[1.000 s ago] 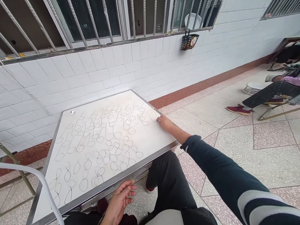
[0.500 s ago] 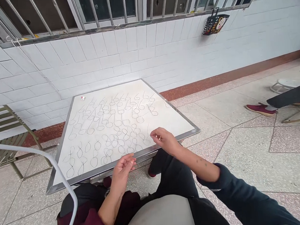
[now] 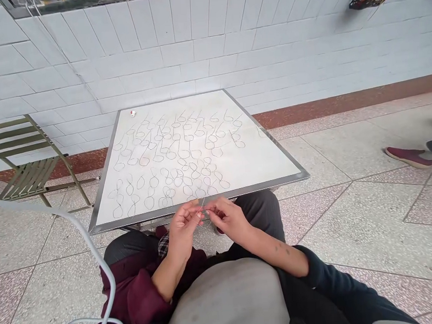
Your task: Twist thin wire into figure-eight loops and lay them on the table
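Observation:
A thin wire (image 3: 202,203) runs between my two hands just off the near edge of the table, with a loop of it hanging faintly below my fingers. My left hand (image 3: 181,226) pinches it between thumb and fingers, palm partly turned up. My right hand (image 3: 231,220) is closed at the fingertips on the same wire, close against the left fingers. Beyond them, the white table (image 3: 269,162) carries several bent wires (image 3: 161,158); the near ones are twisted into figure-eight loops, and the farther ones have single loops with straight tails.
Grey metal edging (image 3: 147,221) borders the tabletop. A small red-and-white object (image 3: 133,113) lies at its far left corner. At left stands a green slatted chair (image 3: 40,167), and a pale cable (image 3: 83,234) curves across the front. Another person's red shoe (image 3: 409,156) shows at right.
My hands have come together, the right one moving left from over the table edge to meet the left one at the wire. The view has tilted downward.

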Tool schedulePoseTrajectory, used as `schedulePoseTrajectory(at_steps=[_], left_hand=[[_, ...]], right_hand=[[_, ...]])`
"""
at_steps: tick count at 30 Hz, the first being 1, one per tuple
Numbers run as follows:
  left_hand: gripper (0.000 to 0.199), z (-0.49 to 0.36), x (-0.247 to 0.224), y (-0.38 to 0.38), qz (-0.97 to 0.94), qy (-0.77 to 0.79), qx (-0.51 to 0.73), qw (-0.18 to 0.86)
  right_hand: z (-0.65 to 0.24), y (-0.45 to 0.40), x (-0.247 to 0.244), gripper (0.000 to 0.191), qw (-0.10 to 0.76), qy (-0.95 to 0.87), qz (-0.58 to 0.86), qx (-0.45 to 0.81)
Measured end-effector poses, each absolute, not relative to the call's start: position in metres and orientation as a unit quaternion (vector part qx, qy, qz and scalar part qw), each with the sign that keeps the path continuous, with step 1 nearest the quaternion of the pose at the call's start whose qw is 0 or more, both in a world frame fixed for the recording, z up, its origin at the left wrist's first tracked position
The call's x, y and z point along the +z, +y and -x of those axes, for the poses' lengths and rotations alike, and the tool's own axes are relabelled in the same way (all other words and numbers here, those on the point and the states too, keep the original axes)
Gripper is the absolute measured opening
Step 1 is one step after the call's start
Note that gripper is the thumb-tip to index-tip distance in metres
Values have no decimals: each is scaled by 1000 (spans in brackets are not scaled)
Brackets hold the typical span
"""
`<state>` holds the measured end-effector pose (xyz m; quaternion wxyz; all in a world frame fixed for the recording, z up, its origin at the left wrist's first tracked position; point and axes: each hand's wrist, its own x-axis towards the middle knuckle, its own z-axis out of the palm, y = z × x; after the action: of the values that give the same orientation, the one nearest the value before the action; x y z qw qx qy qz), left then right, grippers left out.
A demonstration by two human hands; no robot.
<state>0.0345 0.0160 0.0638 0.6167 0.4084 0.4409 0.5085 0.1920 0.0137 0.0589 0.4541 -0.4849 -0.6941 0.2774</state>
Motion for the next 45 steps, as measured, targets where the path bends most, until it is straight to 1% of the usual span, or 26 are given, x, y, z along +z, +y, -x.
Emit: schedulePoseTrajectory(at_steps=[5,12,17,20,23,26,31,36,45], left_hand=[[36,-35,59,14,-420,447,522,592],[42,-37,58,12,-448,476,516,553],[47,-38,55,13,-451,490,520,535],[48,-37,52,13,-468,493,517,520],[46,-37,51,14,-482,494,509,514],[45,-37,52,13,-494,486,494,525],[47,-39,55,12,-479,464,484,566],[55,-40,57,10,-451,430,506,596],[51,-40,53,11,-455,454,530,553]], right_hand=[[-186,12,52,8,454,-662,495,332],[-185,14,44,11,450,-620,499,405],[-184,12,40,14,454,-593,467,473],[-186,13,40,20,476,-557,461,501],[-190,16,42,28,520,-484,448,543],[-191,18,44,25,545,-437,421,578],[-185,16,44,21,592,-411,386,576],[-185,14,44,18,605,-421,380,559],[-185,14,42,15,611,-413,378,559]])
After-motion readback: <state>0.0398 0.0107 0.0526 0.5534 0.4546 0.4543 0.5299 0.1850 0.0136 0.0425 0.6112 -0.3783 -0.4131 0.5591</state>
